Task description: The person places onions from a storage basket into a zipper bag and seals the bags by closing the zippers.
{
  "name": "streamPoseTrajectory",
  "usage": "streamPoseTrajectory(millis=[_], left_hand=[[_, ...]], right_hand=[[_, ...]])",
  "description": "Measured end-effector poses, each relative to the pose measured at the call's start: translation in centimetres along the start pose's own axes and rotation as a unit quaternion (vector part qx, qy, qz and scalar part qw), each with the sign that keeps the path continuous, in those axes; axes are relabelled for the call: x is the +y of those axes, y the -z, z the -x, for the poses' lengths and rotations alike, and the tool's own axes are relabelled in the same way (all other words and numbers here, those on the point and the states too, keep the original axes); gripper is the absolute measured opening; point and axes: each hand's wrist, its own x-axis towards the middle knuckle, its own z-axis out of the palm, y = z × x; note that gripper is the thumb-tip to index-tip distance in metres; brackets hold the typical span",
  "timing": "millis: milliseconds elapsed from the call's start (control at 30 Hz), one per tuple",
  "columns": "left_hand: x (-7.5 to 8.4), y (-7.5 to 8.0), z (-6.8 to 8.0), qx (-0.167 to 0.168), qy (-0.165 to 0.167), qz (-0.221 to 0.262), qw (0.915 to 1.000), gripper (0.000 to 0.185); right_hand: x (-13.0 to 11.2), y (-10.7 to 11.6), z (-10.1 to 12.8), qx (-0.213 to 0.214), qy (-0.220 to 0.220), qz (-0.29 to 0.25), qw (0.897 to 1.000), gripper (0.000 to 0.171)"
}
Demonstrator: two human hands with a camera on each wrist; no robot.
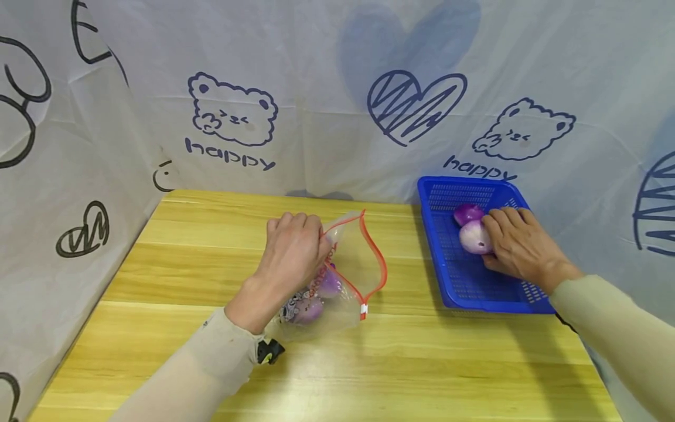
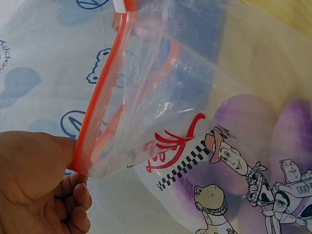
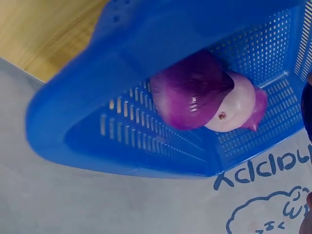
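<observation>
My left hand [image 1: 295, 246] grips the rim of a clear zip bag [image 1: 343, 313] beside its red zip strip [image 2: 100, 97]. The bag's mouth gapes toward the right. Purple onions [image 2: 243, 117] lie inside behind the printed cartoon figures. My right hand [image 1: 519, 243] reaches into a blue basket [image 1: 448, 287], fingers curled. A pale onion [image 1: 474, 237] touches them, with a magenta onion [image 1: 468, 213] behind it. In the right wrist view a dark purple onion [image 3: 190, 92] leans on the pale one. A dark rounded shape, apparently an onion, sits between the right fingers at the frame's edge, mostly cut off.
The wooden table [image 1: 211, 252] carries the bag left of centre and the basket at the far right. Behind it hangs a pale cloth [image 1: 316, 117] printed with bears and hearts. The basket's raised rim [image 3: 122, 48] stands around the onions.
</observation>
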Motion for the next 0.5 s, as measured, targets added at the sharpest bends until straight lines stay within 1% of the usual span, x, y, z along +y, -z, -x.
streamPoseTrajectory(millis=[200,300,433,500], left_hand=[[0.0,0.0,-0.1,0.003,0.001,-0.002,1.0,0.021],[0.0,0.0,-0.2,0.004,0.0,-0.003,1.0,0.021],[0.0,0.0,-0.2,0.004,0.0,-0.004,1.0,0.021],[-0.1,0.0,-0.2,0.003,0.002,-0.004,1.0,0.021]], right_hand=[[0.1,-0.3,-1.2,0.005,-0.026,-0.006,1.0,0.078],[0.2,-0.6,-2.0,0.015,-0.038,-0.013,0.999,0.074],[0.3,-1.0,-3.2,0.046,-0.051,-0.015,0.998,0.067],[0.3,-1.2,-3.7,0.061,-0.055,-0.013,0.996,0.066]])
